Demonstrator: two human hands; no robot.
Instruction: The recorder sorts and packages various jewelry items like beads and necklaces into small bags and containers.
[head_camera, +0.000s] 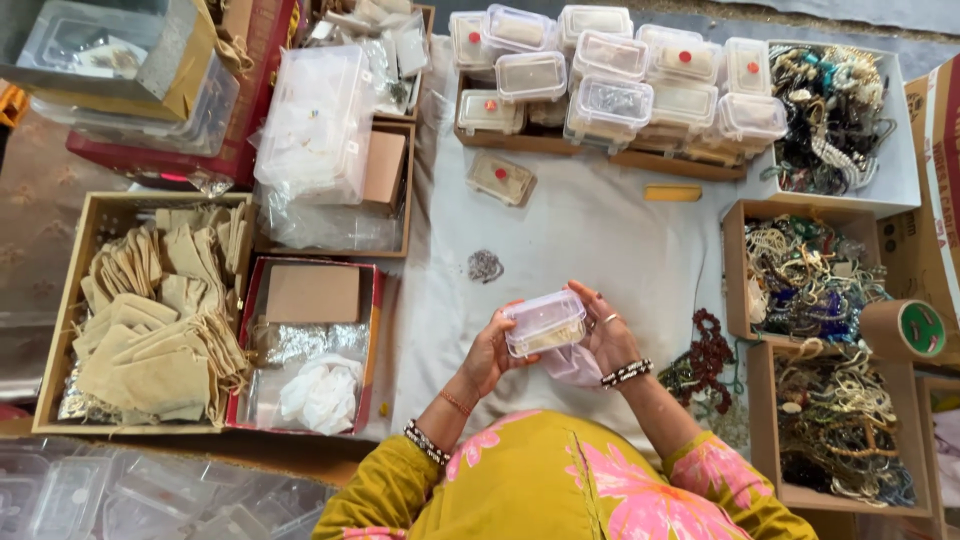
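Item: small clear plastic box (545, 322) with lid, held over the white cloth (600, 235), below the stacked clear boxes (610, 85). Contents pale, hard to make out. Left hand (490, 352): fingers curled closed on the box's left end, palm hidden. Right hand (605, 335): fingers half-open, cupping its right end; a pinkish bag (572, 365) beneath, partly hidden. Bead boxes (805, 275) right of it, cut off.

Clear box's (545, 322) contents (pale, blurred) stay unreadable; bead box (850, 440) cropped.

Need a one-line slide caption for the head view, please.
Both hands, left hand and right hand, hold a clear lidded box over a white cloth.
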